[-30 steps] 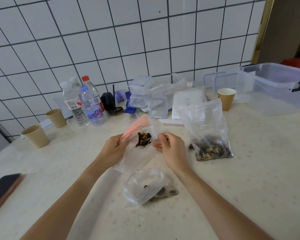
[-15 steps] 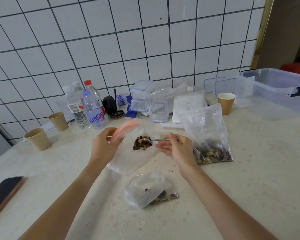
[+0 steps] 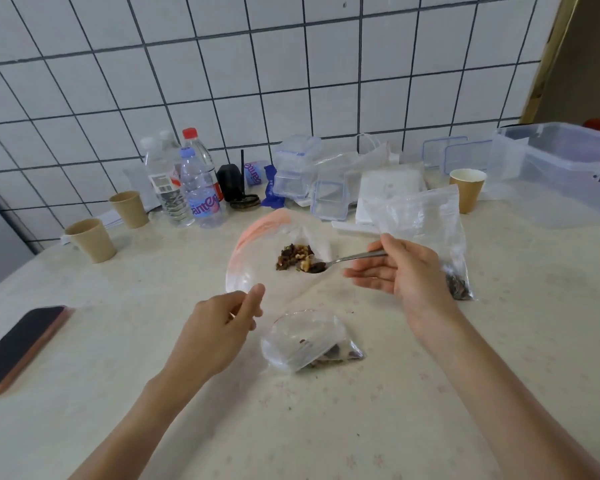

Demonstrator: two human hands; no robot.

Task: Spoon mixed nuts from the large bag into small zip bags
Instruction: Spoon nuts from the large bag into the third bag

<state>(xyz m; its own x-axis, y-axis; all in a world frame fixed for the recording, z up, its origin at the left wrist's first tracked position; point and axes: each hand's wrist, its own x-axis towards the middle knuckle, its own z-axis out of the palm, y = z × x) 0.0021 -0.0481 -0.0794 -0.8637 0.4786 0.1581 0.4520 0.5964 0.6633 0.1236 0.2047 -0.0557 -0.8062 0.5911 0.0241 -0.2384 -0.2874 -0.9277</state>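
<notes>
Two hands are working over the middle of the table: the left hand is pinching the near rim of a small zip bag, holding its pink-edged mouth wide, while the right hand is gripping the handle of a metal spoon whose bowl is lying inside that mouth, beside a heap of mixed nuts sitting in the bag. To do this well, I judge the spoon should be tipping deep inside before emptying, with the left pinch keeping the rim lifted so the thin film is not folding over the bowl. The large bag is standing just behind the right hand, nuts pooling at its bottom, its top sagging. Another small bag holding a few nuts is lying near the front edge, under the path between the hands, so a dragged wrist could be nudging it. Bottles, paper cups and clear boxes are crowding the back edge, a phone is lying at the left edge; none seem to be blocking the work.
</notes>
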